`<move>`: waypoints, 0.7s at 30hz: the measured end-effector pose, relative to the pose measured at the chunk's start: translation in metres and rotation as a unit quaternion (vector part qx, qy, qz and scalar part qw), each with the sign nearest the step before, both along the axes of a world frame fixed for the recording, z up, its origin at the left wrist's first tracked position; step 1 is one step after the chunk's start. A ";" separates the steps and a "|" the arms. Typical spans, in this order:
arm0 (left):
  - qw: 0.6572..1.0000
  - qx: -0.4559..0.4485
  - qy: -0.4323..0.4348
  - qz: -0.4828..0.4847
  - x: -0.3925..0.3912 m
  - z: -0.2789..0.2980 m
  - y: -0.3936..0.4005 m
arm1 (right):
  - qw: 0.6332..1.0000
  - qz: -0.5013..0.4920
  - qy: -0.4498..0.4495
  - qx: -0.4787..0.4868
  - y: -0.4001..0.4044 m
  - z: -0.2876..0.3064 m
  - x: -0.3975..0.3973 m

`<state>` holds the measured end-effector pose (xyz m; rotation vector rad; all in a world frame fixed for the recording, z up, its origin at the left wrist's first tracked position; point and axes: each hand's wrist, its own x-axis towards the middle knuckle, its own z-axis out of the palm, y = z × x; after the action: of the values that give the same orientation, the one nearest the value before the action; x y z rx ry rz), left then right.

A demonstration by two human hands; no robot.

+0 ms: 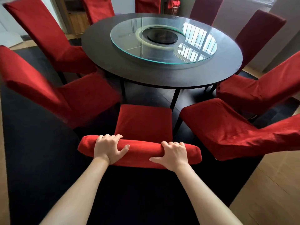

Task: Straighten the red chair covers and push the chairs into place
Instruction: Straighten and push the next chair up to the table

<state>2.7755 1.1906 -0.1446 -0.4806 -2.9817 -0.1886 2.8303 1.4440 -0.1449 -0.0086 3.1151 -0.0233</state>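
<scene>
A chair in a red cover (pixel 143 122) stands right below me, its seat facing the round dark table (pixel 103 51) and a little short of the table's edge. My left hand (pixel 108 147) grips the top of its backrest on the left, fingers curled over the far side. My right hand (pixel 172 154) grips the same backrest top on the right. Several more red-covered chairs ring the table: one close on the left (pixel 69 98) and one close on the right (pixel 227 129), both with creased covers.
A glass turntable (pixel 164 40) lies on the table. A dark rug (pixel 40 159) covers the floor under the chairs, with wooden floor (pixel 267 184) at the right. The neighbouring chairs stand near both sides of the held chair. A wicker basket (pixel 174 9) sits at the back.
</scene>
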 end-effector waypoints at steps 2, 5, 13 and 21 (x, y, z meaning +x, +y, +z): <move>1.000 -0.003 0.001 -0.006 -0.005 -0.001 -0.012 | 1.000 -0.007 0.008 -0.004 -0.013 -0.002 0.001; 1.000 -0.013 0.000 -0.013 -0.017 -0.001 -0.031 | 1.000 -0.022 0.015 -0.010 -0.034 -0.006 -0.002; 0.999 -0.017 -0.002 -0.046 -0.048 -0.001 -0.059 | 0.997 -0.066 0.026 -0.015 -0.069 -0.006 -0.016; 0.997 -0.019 -0.011 -0.072 -0.057 0.001 -0.086 | 0.996 -0.086 0.029 -0.005 -0.098 -0.005 -0.012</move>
<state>2.7185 1.1048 -0.1441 -0.7020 -2.9785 -0.1496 2.8187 1.3458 -0.1495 0.2638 3.1642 -0.0418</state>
